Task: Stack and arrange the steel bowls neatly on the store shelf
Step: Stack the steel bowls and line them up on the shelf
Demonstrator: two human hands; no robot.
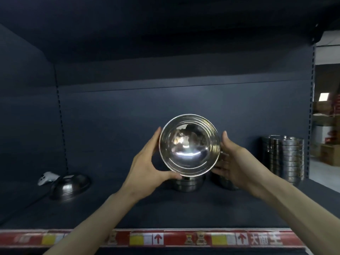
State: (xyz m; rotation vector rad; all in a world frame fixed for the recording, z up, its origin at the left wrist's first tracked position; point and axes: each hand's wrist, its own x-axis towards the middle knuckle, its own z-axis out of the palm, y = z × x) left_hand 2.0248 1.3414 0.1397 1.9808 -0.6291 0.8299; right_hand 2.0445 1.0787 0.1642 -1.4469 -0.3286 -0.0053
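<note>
A shiny steel bowl (pixel 189 145) is held up between both hands, tilted so its inside faces me. My left hand (pixel 147 162) grips its left rim and my right hand (pixel 231 161) its right rim. Directly below it a short stack of steel bowls (pixel 187 184) stands on the dark shelf (pixel 165 208). Another bowl (pixel 223 182) sits behind my right hand, mostly hidden. A tall stack of bowls (pixel 284 158) stands at the right end. One bowl (pixel 70 186) lies upside down at the left.
A white controller-like object (pixel 47 177) lies beside the upturned bowl at the left. The shelf has a dark back wall, a side panel on the left and a red price strip (pixel 165 238) along its front edge. Cardboard boxes (pixel 329 153) show beyond the right upright.
</note>
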